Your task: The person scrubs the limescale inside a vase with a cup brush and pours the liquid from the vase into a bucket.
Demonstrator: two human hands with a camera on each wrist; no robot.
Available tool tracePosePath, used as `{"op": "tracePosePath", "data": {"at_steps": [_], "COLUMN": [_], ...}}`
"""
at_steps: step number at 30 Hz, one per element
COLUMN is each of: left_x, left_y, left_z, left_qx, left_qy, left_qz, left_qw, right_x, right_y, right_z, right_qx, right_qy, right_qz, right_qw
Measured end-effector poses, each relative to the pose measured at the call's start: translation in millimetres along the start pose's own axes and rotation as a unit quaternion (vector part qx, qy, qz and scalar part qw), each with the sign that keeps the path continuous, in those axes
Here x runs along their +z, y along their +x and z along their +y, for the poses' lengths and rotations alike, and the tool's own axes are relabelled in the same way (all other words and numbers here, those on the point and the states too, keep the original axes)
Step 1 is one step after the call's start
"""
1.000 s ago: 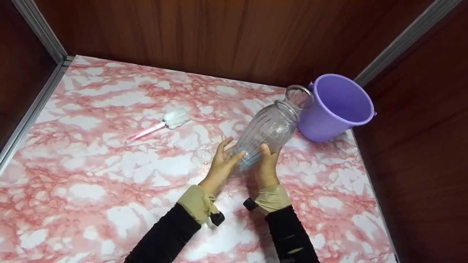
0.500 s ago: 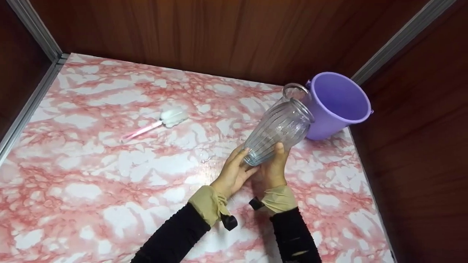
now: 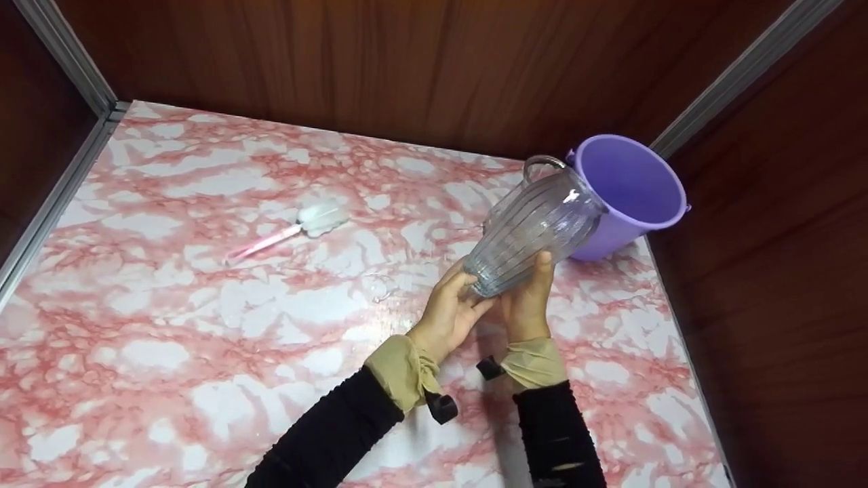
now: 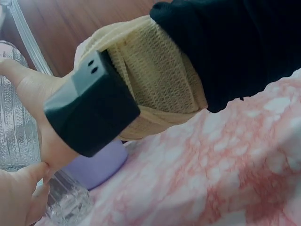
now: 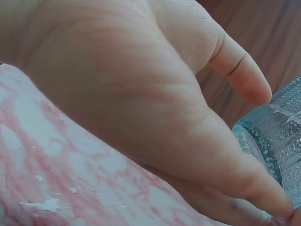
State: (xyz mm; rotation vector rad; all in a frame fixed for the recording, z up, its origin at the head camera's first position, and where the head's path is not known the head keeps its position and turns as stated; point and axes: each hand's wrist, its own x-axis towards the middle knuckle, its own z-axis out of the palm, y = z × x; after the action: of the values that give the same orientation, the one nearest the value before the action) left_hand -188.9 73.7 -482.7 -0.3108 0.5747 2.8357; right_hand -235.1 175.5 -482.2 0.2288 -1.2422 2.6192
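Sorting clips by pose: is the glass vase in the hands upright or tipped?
Tipped: the held glass vase leans toward the purple bucket; in the head view its opening faces away, while the bucket's shows.

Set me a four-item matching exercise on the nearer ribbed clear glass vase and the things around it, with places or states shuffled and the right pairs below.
Things
1. nearer ribbed clear glass vase
2. second clear glass vessel
3. purple plastic bucket
4. pink-handled brush-like tool with pale lobed head

Places or states (head view)
a. lying on the red-and-white marbled table, farthest left of the four
b. mostly hidden behind the vase
c. tilted, held by the left hand and right hand
d. upright, farthest right of the four

Pairs: 1-c, 2-b, 3-d, 4-a
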Motion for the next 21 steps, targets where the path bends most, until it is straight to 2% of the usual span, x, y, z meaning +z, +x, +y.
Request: {"op": "tracePosePath", "data": {"at_steps": [4,8,12,17,21], "left_x": [4.6,10.2,18.2,29.8,39.1], "left_y": [-0.4,0.2,2.0,4.4,6.7], "left_z": [-0.6,-1.1,-2.2,-4.3,-6.5], "left_qx": [0.006,0.011,0.014,0.015,0.017], "left_qy": [0.010,0.035,0.040,0.028,0.033], "left_qz": [-0.010,-0.022,-0.022,-0.002,0.023], "left_qw": [0.9999,0.9991,0.9988,0.9995,0.9991], "right_x": [-2,-7,-11,-15,-19], "right_y": [4,8,11,18,25], "right_z": [-7,-14,-21,-28,-31], "right_qx": [0.028,0.018,0.017,0.021,0.027], "right_qy": [0.004,0.018,0.017,0.016,0.019], "right_qz": [0.008,0.012,0.011,-0.001,0.007], "right_qw": [1.000,1.000,1.000,1.000,0.999]}}
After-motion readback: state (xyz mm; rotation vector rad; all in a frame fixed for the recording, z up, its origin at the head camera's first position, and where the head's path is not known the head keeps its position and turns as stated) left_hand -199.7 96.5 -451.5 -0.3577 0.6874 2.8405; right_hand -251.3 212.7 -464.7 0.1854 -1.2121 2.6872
